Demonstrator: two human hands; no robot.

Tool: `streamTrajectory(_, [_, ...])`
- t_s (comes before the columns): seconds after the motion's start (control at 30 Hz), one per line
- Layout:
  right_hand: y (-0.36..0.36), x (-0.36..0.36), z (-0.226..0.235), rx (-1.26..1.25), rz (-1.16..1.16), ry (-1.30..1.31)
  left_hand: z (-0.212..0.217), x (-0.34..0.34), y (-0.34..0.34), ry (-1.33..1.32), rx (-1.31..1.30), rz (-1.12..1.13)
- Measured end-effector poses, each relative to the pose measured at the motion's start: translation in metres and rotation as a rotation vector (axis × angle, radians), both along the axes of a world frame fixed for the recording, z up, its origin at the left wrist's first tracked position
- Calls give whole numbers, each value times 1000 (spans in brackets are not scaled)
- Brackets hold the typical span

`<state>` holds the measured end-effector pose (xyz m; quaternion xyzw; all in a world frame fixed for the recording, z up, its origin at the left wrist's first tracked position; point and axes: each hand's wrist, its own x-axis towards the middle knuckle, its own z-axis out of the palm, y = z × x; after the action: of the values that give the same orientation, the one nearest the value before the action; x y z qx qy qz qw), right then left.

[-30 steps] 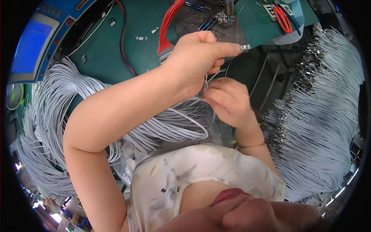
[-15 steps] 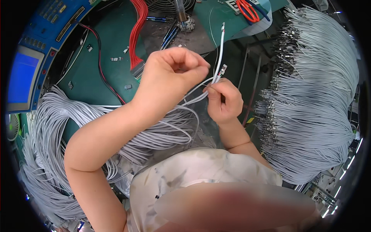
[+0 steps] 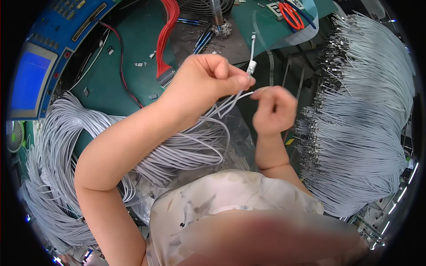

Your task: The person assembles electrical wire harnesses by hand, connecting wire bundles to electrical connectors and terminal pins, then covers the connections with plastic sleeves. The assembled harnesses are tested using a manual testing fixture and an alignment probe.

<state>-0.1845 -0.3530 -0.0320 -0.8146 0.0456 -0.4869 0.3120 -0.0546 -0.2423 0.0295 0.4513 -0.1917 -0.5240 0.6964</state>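
Note:
My left hand (image 3: 202, 84) is closed around a few thin grey wires (image 3: 230, 103) and pinches a small white connector (image 3: 251, 67) at its fingertips; one wire rises straight up from the connector. My right hand (image 3: 275, 108) sits just to the right, its thumb and forefinger pinching the end of one grey wire close to the connector. The wires trail down from both hands into a large coil of grey wires (image 3: 177, 148) by my left forearm.
A big fan of grey wires with metal terminals (image 3: 364, 128) hangs at the right. More grey wire bundles (image 3: 49, 168) lie at the left. Behind are a green mat (image 3: 128, 66), a red wire harness (image 3: 166, 40), a blue-screened machine (image 3: 31, 80) and red-handled cutters (image 3: 293, 13).
Both hands have drawn slightly apart and my left hand has rotated, bringing the white connector up at its fingertips; the view has tilted so the bench sits higher in the picture.

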Motion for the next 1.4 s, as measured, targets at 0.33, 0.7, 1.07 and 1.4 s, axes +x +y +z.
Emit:
streamTrajectory(0.33, [-16, 33, 18, 167, 11, 0, 0, 23, -5, 118, 185, 233])
streamTrajectory(0.7, [-13, 76, 7, 127, 143, -123, -3, 38, -5, 84, 211, 263])
streamTrajectory(1.07, [-10, 79, 4, 291, 164, -193, -3, 36, -3, -19, 206, 280])
streamTrajectory(1.4, [-9, 83, 5, 217, 147, -211, -1, 37, -6, 6, 186, 334])
